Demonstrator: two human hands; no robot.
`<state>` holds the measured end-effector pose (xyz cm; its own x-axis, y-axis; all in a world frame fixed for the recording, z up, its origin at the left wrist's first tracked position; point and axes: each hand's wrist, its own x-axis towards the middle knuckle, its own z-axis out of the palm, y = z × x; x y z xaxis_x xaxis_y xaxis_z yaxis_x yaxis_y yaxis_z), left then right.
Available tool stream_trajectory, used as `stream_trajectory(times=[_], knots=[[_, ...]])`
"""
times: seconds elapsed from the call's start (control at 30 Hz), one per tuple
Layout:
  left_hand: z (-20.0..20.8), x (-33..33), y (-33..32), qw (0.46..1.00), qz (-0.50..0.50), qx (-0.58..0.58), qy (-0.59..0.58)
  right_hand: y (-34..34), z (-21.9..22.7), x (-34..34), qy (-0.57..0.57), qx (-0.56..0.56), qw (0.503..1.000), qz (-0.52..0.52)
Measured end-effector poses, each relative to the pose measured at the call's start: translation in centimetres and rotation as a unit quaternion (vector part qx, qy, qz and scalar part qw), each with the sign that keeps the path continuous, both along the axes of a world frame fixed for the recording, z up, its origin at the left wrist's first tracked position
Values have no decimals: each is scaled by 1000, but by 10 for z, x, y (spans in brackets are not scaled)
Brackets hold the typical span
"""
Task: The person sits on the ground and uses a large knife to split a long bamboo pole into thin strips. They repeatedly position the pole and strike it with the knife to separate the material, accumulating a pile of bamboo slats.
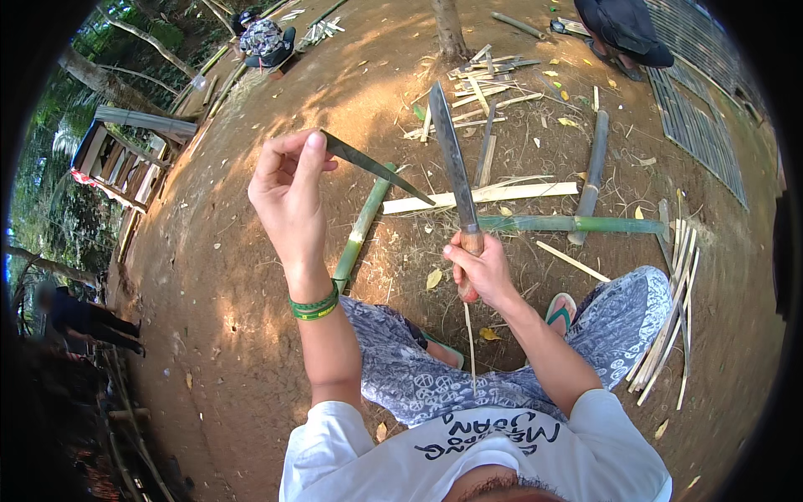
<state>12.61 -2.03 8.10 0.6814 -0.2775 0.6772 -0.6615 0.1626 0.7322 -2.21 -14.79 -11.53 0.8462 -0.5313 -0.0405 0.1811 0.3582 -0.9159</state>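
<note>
Right grip [485, 272] covers part of the knife [452, 163] around mid-handle, and left grip [290, 180] hides the near end of the dark strip [376, 164]. The green pole [535, 223] has its left end lost behind the knife, as far as I can tell. Left sandal [445, 349]'s mostly under the pants [631, 322]. Wearer's head [506, 489] is chopped by the bottom edge, person top right [623, 33] by the top one. Person far left [88, 320] has a blurred head, and the squatter top left [263, 40] is too tiny to read.

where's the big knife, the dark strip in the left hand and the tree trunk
Knife [457, 176], head view: on its blade
Dark strip [371, 165], head view: about halfway along it
Tree trunk [449, 32], head view: bark above its base
</note>
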Motion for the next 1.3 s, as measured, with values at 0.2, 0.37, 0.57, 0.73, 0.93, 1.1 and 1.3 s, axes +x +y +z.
stream_trajectory(times=[0.2,0.37,0.57,0.73,0.93,1.1,1.3], knots=[[-24,-28,21,988,-145,58,14,-8,35,19,-58,-36,997,-40],[-49,-53,38,976,-211,32,45,-1,18,29,-33,-88,995,-38],[-77,-75,62,972,-219,11,79,12,-6,35,-15,-182,980,-74],[-93,-101,77,982,-172,33,74,19,0,12,66,-168,982,-59],[-113,-111,89,987,-143,8,74,13,13,-36,56,-99,992,-47],[-125,-113,97,989,-130,-6,77,-2,22,-69,26,-31,997,-72],[-125,-102,98,988,-86,-88,96,-30,56,-91,-42,-86,981,-168]])
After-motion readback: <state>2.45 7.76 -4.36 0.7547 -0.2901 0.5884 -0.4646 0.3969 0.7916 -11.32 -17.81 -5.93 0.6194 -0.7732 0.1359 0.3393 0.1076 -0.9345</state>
